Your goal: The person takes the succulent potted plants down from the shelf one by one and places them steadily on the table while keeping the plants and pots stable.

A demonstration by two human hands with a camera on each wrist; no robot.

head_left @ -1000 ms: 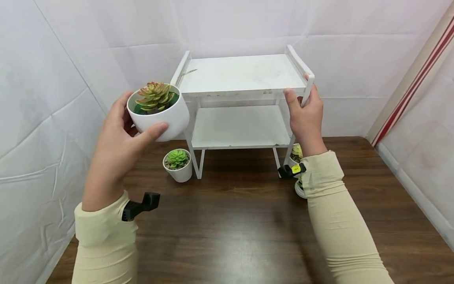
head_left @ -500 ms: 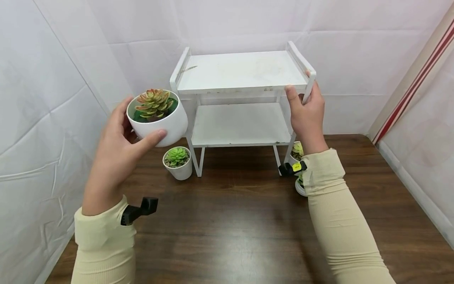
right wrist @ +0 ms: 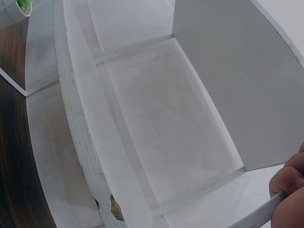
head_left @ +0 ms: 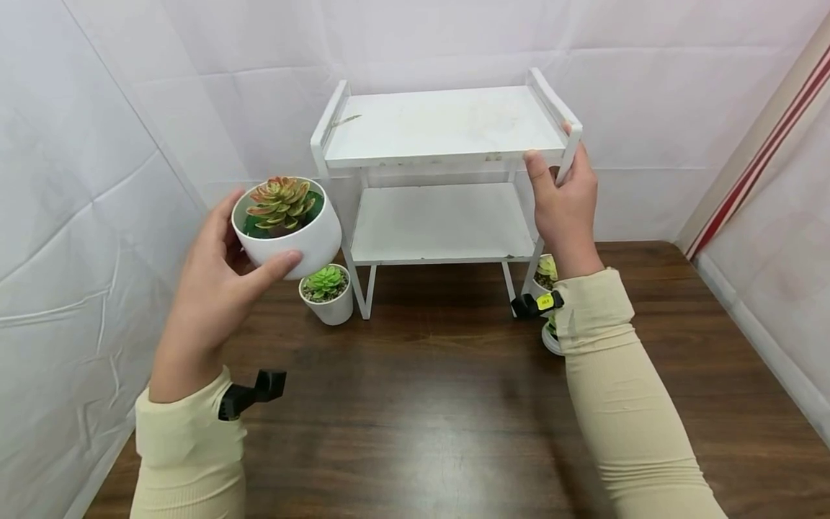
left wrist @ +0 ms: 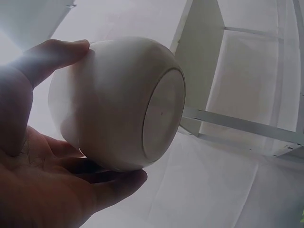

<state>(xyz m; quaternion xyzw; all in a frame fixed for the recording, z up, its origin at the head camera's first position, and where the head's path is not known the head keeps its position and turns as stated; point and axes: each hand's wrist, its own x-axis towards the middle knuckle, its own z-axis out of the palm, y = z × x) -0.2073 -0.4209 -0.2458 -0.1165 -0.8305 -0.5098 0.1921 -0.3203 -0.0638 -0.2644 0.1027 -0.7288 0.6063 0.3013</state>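
Note:
My left hand (head_left: 217,285) grips a round white pot (left wrist: 109,99) from its left side, thumb in front and fingers behind. A red-tipped green succulent (head_left: 281,205) fills the pot, which hangs in the air left of a white two-tier shelf (head_left: 441,130). In the left wrist view the pot's flat base faces the camera. At the shelf's front right corner my right hand (head_left: 565,205) holds the upright, its thumb on the front edge of the top board. The right wrist view shows those curled fingers (right wrist: 289,180) on the frame.
A small potted green succulent (head_left: 327,292) stands by the shelf's left leg. More small pots (head_left: 551,339) sit near the right leg, partly hidden by my right wrist. Everything stands on a dark wooden table (head_left: 415,411) with white cloth walls (head_left: 447,43) around it.
The white pot in my left hand has come down a little in the view, now overlapping the small succulent pot behind it. My right hand keeps its hold on the shelf.

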